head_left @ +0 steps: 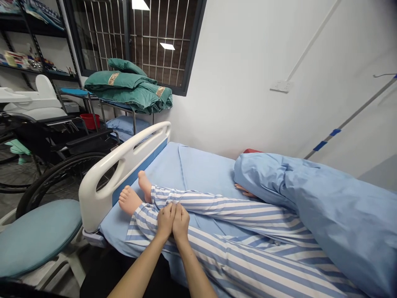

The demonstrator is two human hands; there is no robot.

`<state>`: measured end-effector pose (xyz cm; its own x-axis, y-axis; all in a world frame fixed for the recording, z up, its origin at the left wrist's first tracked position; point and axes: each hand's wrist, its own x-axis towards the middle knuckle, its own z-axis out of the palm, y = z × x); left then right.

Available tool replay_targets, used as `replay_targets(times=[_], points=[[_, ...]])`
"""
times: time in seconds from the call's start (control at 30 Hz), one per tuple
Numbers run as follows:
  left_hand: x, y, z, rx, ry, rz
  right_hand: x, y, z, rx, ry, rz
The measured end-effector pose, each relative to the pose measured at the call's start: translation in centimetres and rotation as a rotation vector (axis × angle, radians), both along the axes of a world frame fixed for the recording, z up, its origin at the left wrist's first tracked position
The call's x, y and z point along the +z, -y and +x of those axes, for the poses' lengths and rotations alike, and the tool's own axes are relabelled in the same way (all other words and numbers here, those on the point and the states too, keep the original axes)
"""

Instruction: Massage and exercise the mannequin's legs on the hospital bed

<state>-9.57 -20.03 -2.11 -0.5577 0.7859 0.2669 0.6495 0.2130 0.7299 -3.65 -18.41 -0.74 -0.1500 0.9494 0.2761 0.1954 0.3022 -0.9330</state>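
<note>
My left hand (166, 218) and my right hand (180, 220) are side by side and touching, over the lower part of the nearer striped trouser leg (214, 244). The fingers of both curl down around the blue-and-white cloth, and their tips are hidden. Beyond my hands lies the farther trouser leg (204, 203). Two bare, smooth feet, like a mannequin's, stick out of the cuffs to the left: the nearer foot (129, 200) and the farther foot (144, 186). A blue quilt (325, 194) covers the upper body at the right, and fingers (245, 191) show under its edge.
The bed's blue sheet (201, 165) reaches the white footboard (124, 159) at left. Past that stand a wheelchair (77, 142), a round blue-green stool (37, 236) and a rack with folded green quilts (130, 89). A metal pole (353, 120) leans along the right wall.
</note>
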Motion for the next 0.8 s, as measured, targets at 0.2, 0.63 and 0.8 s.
replay_targets(times=[0.2, 0.63, 0.8], points=[[0.8, 0.3, 0.2, 0.033, -0.027, 0.001, 1.5, -0.4, 0.5, 0.084, 0.064, 0.019], [1.5, 0.4, 0.3, -0.054, 0.08, -0.022, 0.2, -0.9, 1.7, 0.045, 0.227, 0.084], [1.7, 0.4, 0.5, -0.069, 0.217, 0.067, 0.4, -1.1, 1.7, 0.044, 0.229, 0.079]])
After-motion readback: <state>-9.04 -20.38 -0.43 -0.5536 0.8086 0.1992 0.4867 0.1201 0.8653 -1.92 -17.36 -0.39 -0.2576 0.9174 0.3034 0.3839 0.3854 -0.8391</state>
